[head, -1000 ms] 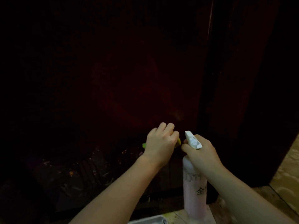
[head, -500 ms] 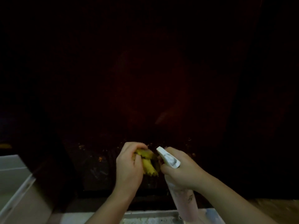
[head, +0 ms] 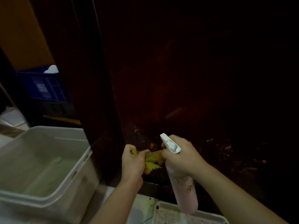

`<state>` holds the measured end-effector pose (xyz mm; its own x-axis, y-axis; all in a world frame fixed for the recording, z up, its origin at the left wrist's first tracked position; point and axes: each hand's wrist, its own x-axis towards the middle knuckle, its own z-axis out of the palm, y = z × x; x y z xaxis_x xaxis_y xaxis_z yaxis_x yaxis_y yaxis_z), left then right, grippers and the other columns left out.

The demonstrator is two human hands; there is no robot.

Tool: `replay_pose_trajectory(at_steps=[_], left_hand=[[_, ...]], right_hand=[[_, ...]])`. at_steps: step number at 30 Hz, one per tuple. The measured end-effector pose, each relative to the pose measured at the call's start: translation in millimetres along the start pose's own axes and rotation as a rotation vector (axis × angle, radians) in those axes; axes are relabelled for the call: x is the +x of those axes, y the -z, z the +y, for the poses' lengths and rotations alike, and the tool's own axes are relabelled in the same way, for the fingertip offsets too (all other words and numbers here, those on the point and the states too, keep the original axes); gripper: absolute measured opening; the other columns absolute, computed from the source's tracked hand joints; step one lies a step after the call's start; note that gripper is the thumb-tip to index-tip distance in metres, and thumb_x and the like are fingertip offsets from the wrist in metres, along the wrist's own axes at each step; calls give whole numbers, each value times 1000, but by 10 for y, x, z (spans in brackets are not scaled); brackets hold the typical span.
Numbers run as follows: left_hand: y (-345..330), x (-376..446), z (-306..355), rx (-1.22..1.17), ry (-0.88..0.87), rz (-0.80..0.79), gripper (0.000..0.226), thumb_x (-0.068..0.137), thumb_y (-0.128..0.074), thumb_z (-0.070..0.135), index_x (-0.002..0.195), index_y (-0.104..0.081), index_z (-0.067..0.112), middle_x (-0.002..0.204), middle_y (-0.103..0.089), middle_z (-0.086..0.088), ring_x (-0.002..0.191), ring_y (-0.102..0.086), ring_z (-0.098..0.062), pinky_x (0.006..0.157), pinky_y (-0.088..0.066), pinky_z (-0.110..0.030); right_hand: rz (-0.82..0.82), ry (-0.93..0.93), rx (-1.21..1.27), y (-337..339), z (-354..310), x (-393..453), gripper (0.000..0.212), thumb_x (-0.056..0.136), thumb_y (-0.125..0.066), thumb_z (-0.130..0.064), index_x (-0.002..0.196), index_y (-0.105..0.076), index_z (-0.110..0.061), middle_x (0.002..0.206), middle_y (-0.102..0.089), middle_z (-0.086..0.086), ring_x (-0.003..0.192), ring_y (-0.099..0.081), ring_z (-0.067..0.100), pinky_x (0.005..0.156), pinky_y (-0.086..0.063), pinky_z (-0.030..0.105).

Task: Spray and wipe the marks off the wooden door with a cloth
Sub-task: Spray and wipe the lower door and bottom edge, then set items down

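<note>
Marks (head: 210, 140) still speckle the door (head: 178, 78) beyond both hands: left hand (head: 132, 162) clutches the cloth (head: 152, 160), right hand (head: 181, 156) grips the spray bottle (head: 186, 191).

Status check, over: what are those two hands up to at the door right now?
Left hand grips yellow cloth. Right hand holds pink spray bottle, fingertips touching the cloth. Marks remain low on wooden door. White bin close at left.

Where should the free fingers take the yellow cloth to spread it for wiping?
Take the yellow cloth by its loose zigzag edge hanging to the right of the left hand, coming from the right. The rest is bunched in that hand's grip. The right hand is close but holds the spray bottle, so only its fingertips are free.
</note>
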<state>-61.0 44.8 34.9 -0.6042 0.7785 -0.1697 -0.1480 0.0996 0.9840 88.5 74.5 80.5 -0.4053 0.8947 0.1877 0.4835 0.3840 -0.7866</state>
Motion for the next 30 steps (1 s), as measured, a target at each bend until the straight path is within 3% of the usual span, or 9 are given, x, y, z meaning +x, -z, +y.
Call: replay_pose_trajectory(at_steps=[3, 5, 6, 9, 12, 18, 23, 27, 30], left_hand=[[70, 98, -18, -17, 82, -18, 26, 90, -54, -4, 96, -55, 21, 75, -72, -8, 69, -72, -23, 56, -58, -36], [78, 123, -27, 8, 126, -18, 15, 92, -57, 2, 93, -62, 15, 67, -70, -5, 60, -70, -18, 55, -56, -32], [70, 117, -21, -2, 162, -28, 7, 92, -61, 7, 87, -64, 10, 64, -69, -7, 57, -68, -20, 58, -57, -35], [42, 104, -9, -33, 288, -45, 30, 87, -71, 26, 68, -60, 6, 66, -63, -17, 62, -61, -28, 72, -56, -53], [10, 82, -1, -30, 342, -48, 39, 85, -72, 35, 67, -63, 2, 78, -69, -25, 71, -67, -34, 77, -56, -56], [-35, 135, -56, -144, 399, -69, 28, 88, -69, 27, 87, -71, -1, 79, -73, -20, 80, -71, -36, 82, -56, -54], [21, 126, -33, -185, 459, -91, 19, 84, -70, 18, 88, -71, -1, 76, -73, -19, 70, -72, -34, 69, -60, -47], [116, 136, 12, -241, 542, -184, 22, 81, -65, 26, 74, -74, 8, 70, -71, -12, 57, -68, -25, 58, -54, -33], [207, 174, 37, -211, 529, -215, 21, 78, -69, 10, 57, -73, 6, 67, -68, -14, 56, -66, -25, 60, -57, -34]], right_hand=[[-8, 10, -25, -127, -51, 72, 15, 81, -60, -19, 72, -49, -24, 67, -51, -6, 63, -47, 13, 55, -38, 30], [-10, -3, -24, -197, -64, 100, 20, 80, -60, -20, 68, -46, -26, 66, -49, -7, 62, -45, 13, 57, -39, 32], [-9, -13, -19, -225, -69, 111, 22, 80, -61, -21, 66, -45, -28, 65, -48, -8, 62, -45, 12, 57, -39, 33], [2, -26, -16, -308, -88, 131, 27, 79, -62, -22, 61, -43, -30, 60, -47, -9, 58, -45, 10, 56, -36, 31], [17, -29, -70, -358, -112, 143, 22, 80, -60, -27, 65, -44, -25, 63, -50, -6, 63, -51, 15, 57, -37, 31], [44, -41, -146, -448, -143, 131, 22, 80, -59, -32, 65, -45, -25, 65, -52, -5, 64, -53, 16, 57, -36, 31], [63, -37, -142, -484, -179, 173, 19, 78, -56, -31, 64, -46, -24, 63, -54, -5, 64, -55, 16, 58, -38, 32], [84, -41, -148, -534, -217, 179, 19, 71, -49, -41, 62, -45, -25, 61, -53, -7, 60, -53, 14, 55, -33, 29], [73, -38, -114, -545, -193, 185, 18, 74, -52, -37, 63, -47, -23, 60, -53, -6, 58, -53, 15, 55, -37, 31]])
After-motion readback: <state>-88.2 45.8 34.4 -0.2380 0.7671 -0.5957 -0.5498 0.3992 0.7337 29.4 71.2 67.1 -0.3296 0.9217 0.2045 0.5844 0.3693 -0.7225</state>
